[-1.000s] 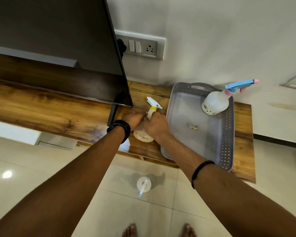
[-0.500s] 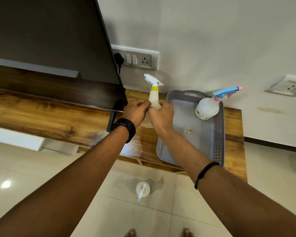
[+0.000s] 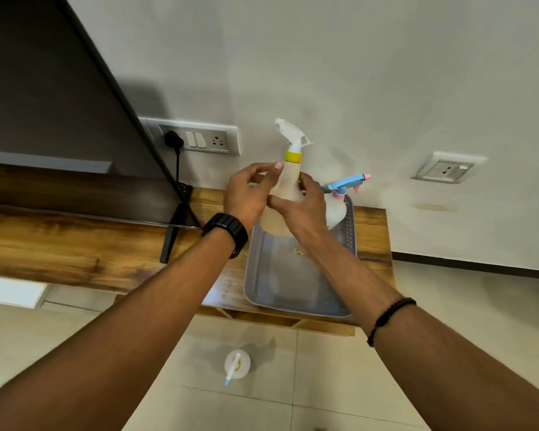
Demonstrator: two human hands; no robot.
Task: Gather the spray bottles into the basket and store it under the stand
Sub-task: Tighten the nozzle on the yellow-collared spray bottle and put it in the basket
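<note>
yellow-collared bottle (image 3: 288,185) upright | nozzle up-left | over basket (image 3: 296,287)

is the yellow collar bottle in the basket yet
Not yet: both hands hold the yellow-collared bottle upright above the basket.

We have one head-worn view, looking forward and steeply down over both forearms at the wooden bench (image 3: 75,244) against the wall (image 3: 386,73) (the tiled floor (image 3: 448,300) fills the lower frame), hands close.

left hand (image 3: 246,194): fingers curled, raised | right hand (image 3: 302,203): seemingly gripping, raised
</note>
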